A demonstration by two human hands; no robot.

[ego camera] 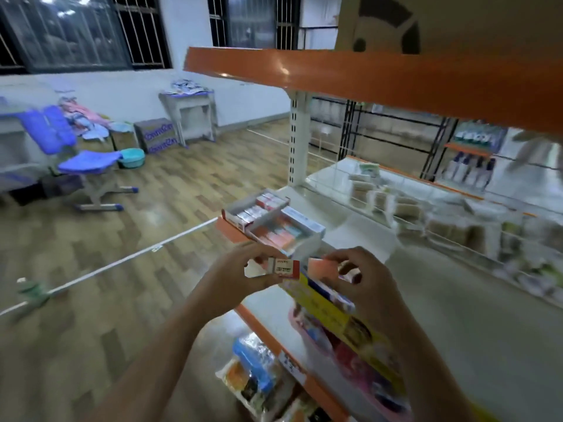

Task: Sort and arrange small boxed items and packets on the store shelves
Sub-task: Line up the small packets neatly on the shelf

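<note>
left hand (243, 274) pinching small box (286, 268), right hand's (362, 277) grip unclear

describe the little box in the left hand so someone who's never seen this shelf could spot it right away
Start at the white shelf with the orange front edge, under the big orange shelf above. Just before its near corner two hands meet; the left hand pinches a small box. Unlike the open trays of boxes behind it, it is off the shelf, red and white, marked 2B.

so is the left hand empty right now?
No, the left hand pinches a small red-and-white box between thumb and fingers, just above the shelf edge.
</note>
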